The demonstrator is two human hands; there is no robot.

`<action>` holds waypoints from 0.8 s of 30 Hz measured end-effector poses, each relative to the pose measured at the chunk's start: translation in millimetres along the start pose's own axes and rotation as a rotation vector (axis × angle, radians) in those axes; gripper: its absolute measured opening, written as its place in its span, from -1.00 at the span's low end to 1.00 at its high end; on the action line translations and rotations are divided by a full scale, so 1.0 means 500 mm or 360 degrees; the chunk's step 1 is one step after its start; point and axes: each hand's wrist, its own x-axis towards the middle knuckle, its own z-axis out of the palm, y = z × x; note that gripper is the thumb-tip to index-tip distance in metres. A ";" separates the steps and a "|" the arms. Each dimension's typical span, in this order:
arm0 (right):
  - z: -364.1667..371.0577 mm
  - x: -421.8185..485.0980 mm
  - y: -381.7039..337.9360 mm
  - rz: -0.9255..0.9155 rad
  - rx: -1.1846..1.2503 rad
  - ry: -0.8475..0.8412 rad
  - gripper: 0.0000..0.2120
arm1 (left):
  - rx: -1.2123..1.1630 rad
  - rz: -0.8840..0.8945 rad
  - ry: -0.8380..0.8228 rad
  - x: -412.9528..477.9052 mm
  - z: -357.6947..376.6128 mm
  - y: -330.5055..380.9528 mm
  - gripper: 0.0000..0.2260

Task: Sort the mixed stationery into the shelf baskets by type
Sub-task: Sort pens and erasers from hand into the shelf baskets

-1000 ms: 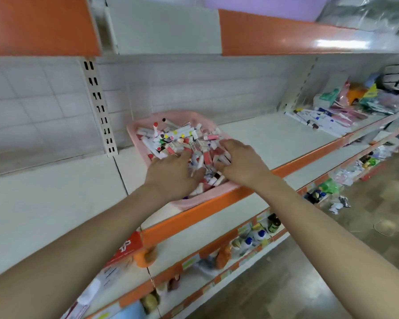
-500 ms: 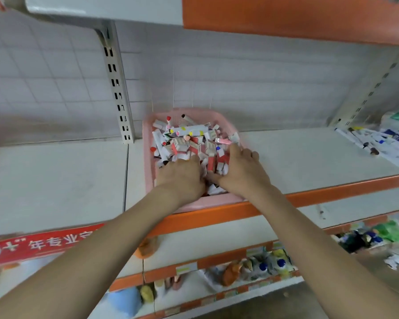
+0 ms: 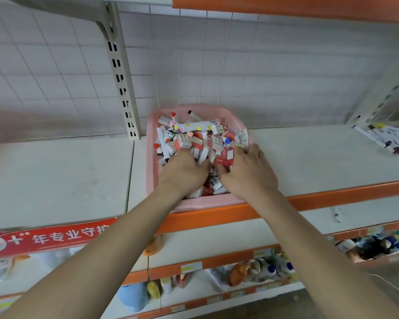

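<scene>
Left hand [image 3: 183, 172] palm down in the near half of the stationery pile [image 3: 194, 140], fingers sunk among the small boxes and out of sight; cannot tell whether gripping anything. Right hand [image 3: 248, 173] close beside it, also palm down, fingers bent over the right side of the pile, thumb tucked against a red box [image 3: 224, 161]; grip or mere touch, cannot tell. Between the two hands, a narrow strip of boxes.

White and red boxes and capped white tubes, all heaped in a pink basket [image 3: 153, 166]. Basket lengthwise on the middle shelf [image 3: 55, 180], front rim at the orange shelf edge [image 3: 332, 195], back rim near the tiled back wall [image 3: 274, 65]. Slotted upright [image 3: 122, 77] just left of the basket's back corner.

Wide stretches of white shelf surface on both sides of the basket, on the right reaching to a row of markers [image 3: 382, 140] at the far end. Overhead, the orange front of an upper shelf [image 3: 286, 6], well above the pile. Under the left forearm, a red banner [image 3: 48, 238] with white characters on the shelf front. Farther down, lower shelves [image 3: 217, 240] with blurred bottles [image 3: 270, 270].
</scene>
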 end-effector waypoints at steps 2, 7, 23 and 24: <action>-0.003 0.004 -0.001 -0.0041 0.0032 -0.0005 -0.41 | -0.0001 0.0011 -0.0044 0.005 0.000 -0.004 -0.65; -0.003 0.011 -0.003 -0.0121 0.0128 0.0120 -0.52 | -0.0181 0.0014 -0.0048 0.007 -0.004 -0.007 -0.73; 0.016 0.001 0.013 0.0098 0.0397 0.0248 -0.73 | -0.0197 -0.0058 0.0149 -0.017 -0.017 0.003 -0.70; 0.018 0.001 0.013 0.0117 0.0353 0.0250 -0.74 | -0.0141 -0.0068 0.0141 -0.017 -0.017 0.005 -0.70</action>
